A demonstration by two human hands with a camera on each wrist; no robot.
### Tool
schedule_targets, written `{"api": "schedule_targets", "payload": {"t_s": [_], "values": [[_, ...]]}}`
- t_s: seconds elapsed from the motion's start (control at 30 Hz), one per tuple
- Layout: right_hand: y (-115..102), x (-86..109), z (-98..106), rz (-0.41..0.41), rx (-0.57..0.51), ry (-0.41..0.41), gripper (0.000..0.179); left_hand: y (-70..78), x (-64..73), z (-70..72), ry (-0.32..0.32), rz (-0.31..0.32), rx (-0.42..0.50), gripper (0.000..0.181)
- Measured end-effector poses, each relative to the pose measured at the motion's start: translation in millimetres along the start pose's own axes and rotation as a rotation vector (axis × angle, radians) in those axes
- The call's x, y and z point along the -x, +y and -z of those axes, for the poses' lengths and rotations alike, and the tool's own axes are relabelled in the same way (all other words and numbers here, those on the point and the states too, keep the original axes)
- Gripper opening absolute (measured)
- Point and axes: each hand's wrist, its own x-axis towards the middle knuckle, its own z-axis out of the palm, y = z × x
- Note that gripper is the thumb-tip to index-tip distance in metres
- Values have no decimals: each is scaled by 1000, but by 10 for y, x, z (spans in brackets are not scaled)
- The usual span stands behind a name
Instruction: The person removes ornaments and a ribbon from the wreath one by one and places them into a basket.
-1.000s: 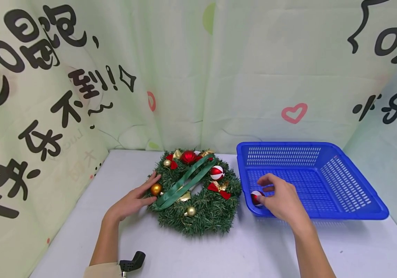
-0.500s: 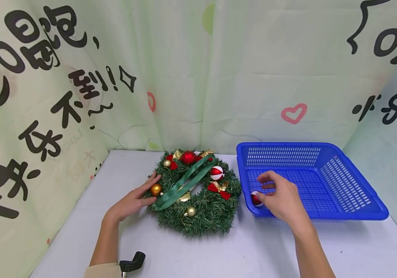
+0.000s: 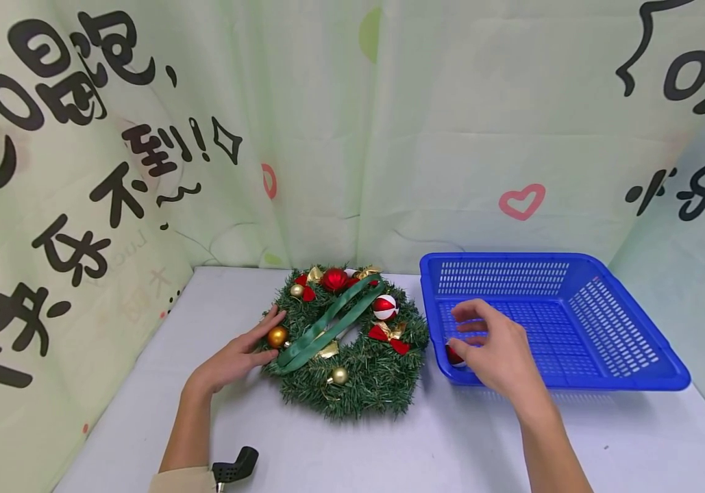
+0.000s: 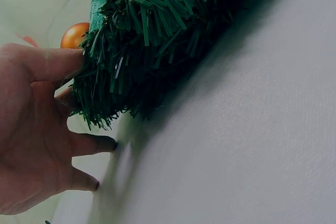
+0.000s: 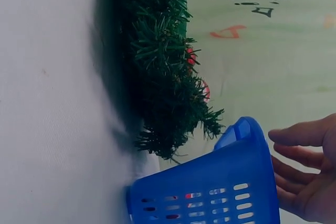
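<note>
A green Christmas wreath (image 3: 377, 376) lies on the table, trimmed with red and gold bows, baubles and a loop of green ribbon (image 3: 321, 335). My left hand (image 3: 235, 356) rests at its left edge beside an orange-gold bauble (image 3: 277, 336). In the left wrist view that hand's fingers are spread; the thumb side touches the branches. My right hand (image 3: 497, 352) hovers over the near left corner of a blue plastic basket (image 3: 512, 257), fingers loosely bent and holding nothing. Beneath it sits a red-and-white bauble (image 3: 454, 357), partly hidden by the thumb.
The basket stands just right of the wreath, its raised rim (image 5: 254, 129) between them. A black device (image 3: 236, 464) sits beside the left sleeve (image 3: 182, 479). Printed curtains (image 3: 451, 137) close off the back and sides of the white table (image 3: 389, 452).
My right hand has shifted slightly up and left, and its thumb now covers more of the bauble in the basket. The left hand and wreath have stayed put.
</note>
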Motion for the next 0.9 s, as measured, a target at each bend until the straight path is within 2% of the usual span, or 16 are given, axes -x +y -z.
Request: {"api": "schedule_targets", "payload": {"t_s": [0.43, 0.67, 0.9], "values": [[-74, 19, -93, 116, -73, 44, 40, -8, 1, -6, -7, 1, 16, 73], [-143, 33, -148, 168, -200, -15, 41, -15, 1, -2, -2, -4, 2, 73], [-212, 60, -238, 196, -282, -52, 40, -15, -6, 0, 1, -4, 0, 73]]}}
